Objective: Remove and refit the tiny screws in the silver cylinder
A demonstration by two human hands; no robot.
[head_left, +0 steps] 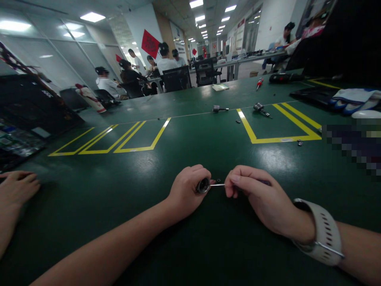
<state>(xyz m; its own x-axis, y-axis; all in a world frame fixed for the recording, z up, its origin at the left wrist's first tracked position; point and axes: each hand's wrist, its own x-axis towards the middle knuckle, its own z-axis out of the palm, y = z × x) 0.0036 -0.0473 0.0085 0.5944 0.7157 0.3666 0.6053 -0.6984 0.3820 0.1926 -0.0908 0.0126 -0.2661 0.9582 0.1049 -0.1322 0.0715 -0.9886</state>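
Observation:
In the middle of the table's near side, my left hand (190,190) is closed around a cylindrical metal part (203,185), its hollow round end facing right. My right hand (256,190), with a pale watch strap on the wrist, grips a screwdriver (218,185). The thin shaft runs left, and its tip meets the rim of the part's opening; whether it goes inside I cannot tell. A dark handle end shows behind the right hand's fingers. Between the hands, a tiny dark ring (218,180) lies on the green table (143,222).
Yellow tape outlines (282,140) mark the table. Beyond lie two metal parts with shafts (216,108) (259,107), small loose pieces (300,143), a red screwdriver (260,83) and a glove (357,98). Another person's hand (20,186) rests at left. Several people sit behind.

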